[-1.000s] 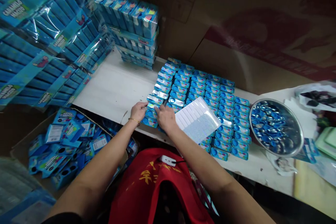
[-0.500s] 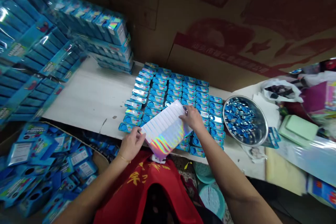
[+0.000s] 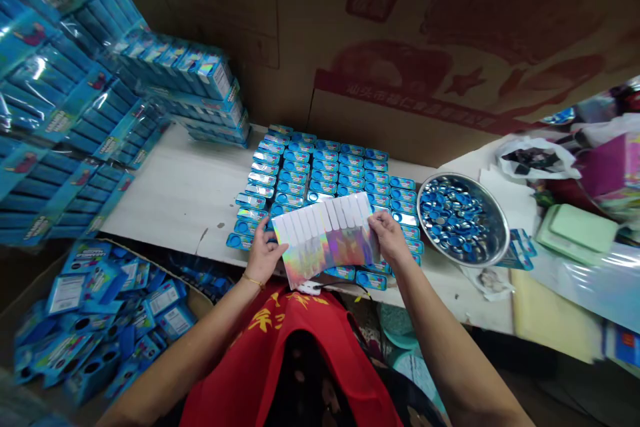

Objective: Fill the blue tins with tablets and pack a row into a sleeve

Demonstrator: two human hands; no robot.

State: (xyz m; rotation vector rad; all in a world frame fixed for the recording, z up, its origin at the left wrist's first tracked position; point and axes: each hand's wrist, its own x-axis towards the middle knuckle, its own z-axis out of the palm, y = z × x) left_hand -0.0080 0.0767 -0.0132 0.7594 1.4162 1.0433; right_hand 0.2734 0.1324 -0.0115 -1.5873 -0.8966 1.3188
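Between my two hands is a shiny holographic sticker sheet with a row of pale strips along its far half. My left hand pinches its left edge, and my right hand grips the right edge. Under and beyond the sheet, rows of small blue boxes with round spots lie on the white table. The sheet covers part of the nearer rows. Some boxes on the left side carry a shiny strip on top.
A metal bowl of small blue and silver pieces stands right of the rows. Stacked blue packs rise at the back left. An open carton of blue boxes sits lower left. A big cardboard box walls the back; green containers lie right.
The sheet has turned from a slant to nearly level across. My right hand has moved down and slightly right with its edge; my left hand has shifted slightly up and right. The view has also shifted.
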